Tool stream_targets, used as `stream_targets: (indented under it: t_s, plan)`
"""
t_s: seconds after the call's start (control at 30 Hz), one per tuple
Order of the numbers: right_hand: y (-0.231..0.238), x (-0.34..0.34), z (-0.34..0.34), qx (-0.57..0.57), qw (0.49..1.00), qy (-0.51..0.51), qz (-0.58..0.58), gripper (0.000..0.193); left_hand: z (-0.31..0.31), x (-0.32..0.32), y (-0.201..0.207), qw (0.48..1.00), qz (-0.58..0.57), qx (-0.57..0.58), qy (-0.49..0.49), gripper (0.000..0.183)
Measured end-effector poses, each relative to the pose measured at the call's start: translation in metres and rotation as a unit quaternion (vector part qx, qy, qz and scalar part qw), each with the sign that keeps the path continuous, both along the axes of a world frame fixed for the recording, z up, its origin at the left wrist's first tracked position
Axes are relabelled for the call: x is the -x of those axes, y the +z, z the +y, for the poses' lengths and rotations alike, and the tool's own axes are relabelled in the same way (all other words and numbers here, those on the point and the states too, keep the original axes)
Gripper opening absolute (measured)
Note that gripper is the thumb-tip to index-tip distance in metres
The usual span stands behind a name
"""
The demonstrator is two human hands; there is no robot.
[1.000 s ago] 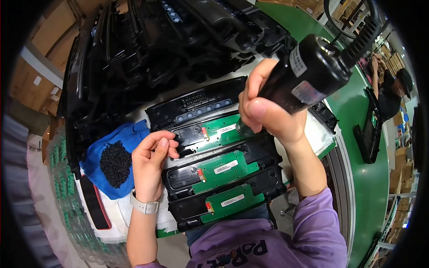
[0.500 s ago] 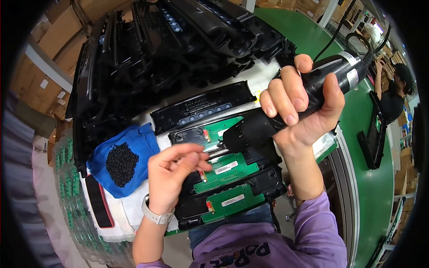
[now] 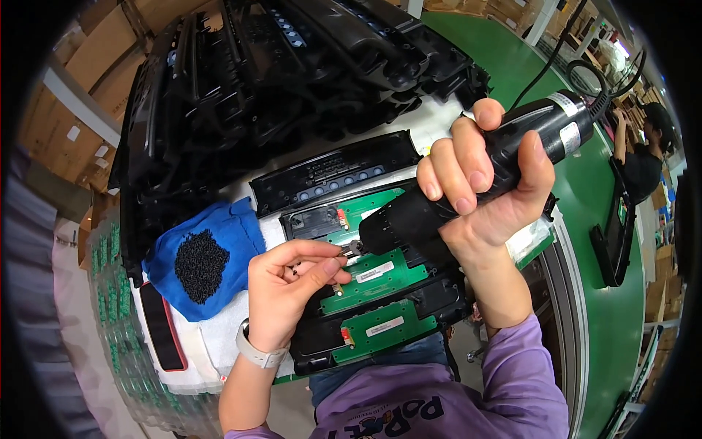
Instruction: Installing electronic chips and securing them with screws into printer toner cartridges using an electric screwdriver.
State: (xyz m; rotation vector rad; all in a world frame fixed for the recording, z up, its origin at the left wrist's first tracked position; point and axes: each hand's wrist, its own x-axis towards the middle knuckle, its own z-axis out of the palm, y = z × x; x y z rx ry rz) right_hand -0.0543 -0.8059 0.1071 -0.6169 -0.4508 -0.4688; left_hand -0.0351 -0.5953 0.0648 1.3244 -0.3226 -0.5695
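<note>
My right hand (image 3: 486,183) is wrapped round a black corded electric screwdriver (image 3: 526,135), its nose slanting down to the left. My left hand (image 3: 285,293) is closed, with a few small black screws (image 3: 295,269) between its curled fingers. Thumb and forefinger pinch right at the screwdriver's bit (image 3: 352,249); whether a screw sits on the tip is too small to tell. Below both hands lie black plastic housings (image 3: 311,225) with green circuit boards (image 3: 387,329) inside, each carrying a small red part. The screwdriver covers part of the upper boards.
A blue cloth (image 3: 245,230) bears a heap of black screws (image 3: 201,267). Beside it lies a red-edged phone (image 3: 162,329). A separate black housing (image 3: 336,172) sits beyond the boards, before a big stack of black housings (image 3: 292,80). Another person (image 3: 647,154) is at far right.
My left fingertips have moved slightly right and up to the screwdriver's bit, and the screws in that hand have come into sight. The screwdriver has shifted slightly left and down.
</note>
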Motion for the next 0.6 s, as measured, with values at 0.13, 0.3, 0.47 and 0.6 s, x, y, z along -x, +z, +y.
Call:
stream_targets:
  t_s: [0.13,0.3,0.47,0.6]
  plan:
    - [-0.0005,-0.0004,0.001,-0.01,1.0,0.01,0.007,0.032,0.001,-0.0013,-0.0022,1.0,-0.004,-0.01,-0.007,0.012]
    - [-0.0008,0.0013,0.0023,-0.001,1.0,0.014,0.014,0.031,-0.0007,0.0021,-0.0016,1.0,-0.011,-0.002,-0.006,0.012]
    - [-0.0021,0.0014,0.0068,0.015,0.999,0.018,0.028,0.028,0.0001,0.0037,-0.0039,0.999,-0.023,-0.027,0.007,0.012]
    - [0.0018,0.002,0.0058,-0.013,0.997,0.012,0.076,0.025,0.0001,0.0045,0.0019,0.999,0.003,-0.033,-0.01,0.011]
